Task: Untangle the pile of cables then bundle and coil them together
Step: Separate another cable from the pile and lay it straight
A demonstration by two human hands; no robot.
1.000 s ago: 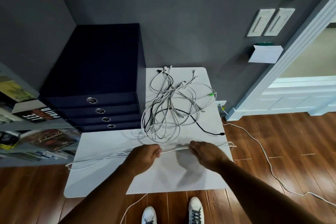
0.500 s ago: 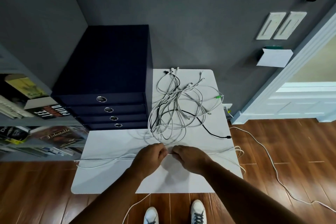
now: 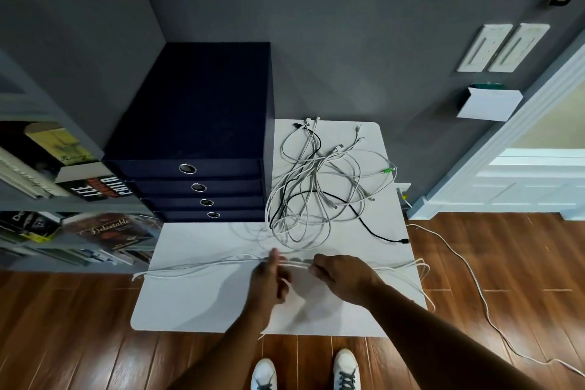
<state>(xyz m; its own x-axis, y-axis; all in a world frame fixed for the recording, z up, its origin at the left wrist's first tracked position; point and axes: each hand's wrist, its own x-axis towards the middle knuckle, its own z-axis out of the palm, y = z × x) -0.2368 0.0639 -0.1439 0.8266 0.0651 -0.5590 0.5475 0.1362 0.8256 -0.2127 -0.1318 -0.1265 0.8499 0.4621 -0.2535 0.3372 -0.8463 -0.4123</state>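
nearest the camera, a pair of white sneakers [image 3: 264, 374] stands on the brown wooden floor [image 3: 79, 326], square to the flat white table [image 3: 190, 310], so both arms reach the work evenly.

just past the table's near edge, the right hand [image 3: 343, 277] has its fingers curled round a bunch of long white cables [image 3: 202, 266] stretched flat from side to side, ends trailing off both edges. these look like the strands already freed, laid parallel so they can be gathered as one bundle. the left hand [image 3: 269, 279] meets the same bunch just beside the right. it is blurred, with fingers pointing away, and i cannot tell whether it grips or only touches.

beyond the hands, touching nothing they hold as far as i can see, lies the tangled heap of white and grey cables [image 3: 313, 196], with a thin black cable [image 3: 364, 222] running out of it towards the right edge. it sits apart from the straight bunch, probably to keep sorted from unsorted. much of the untangling seems left.

further left, a dark navy drawer box [image 3: 196, 111] stands against the grey wall [image 3: 348, 25].
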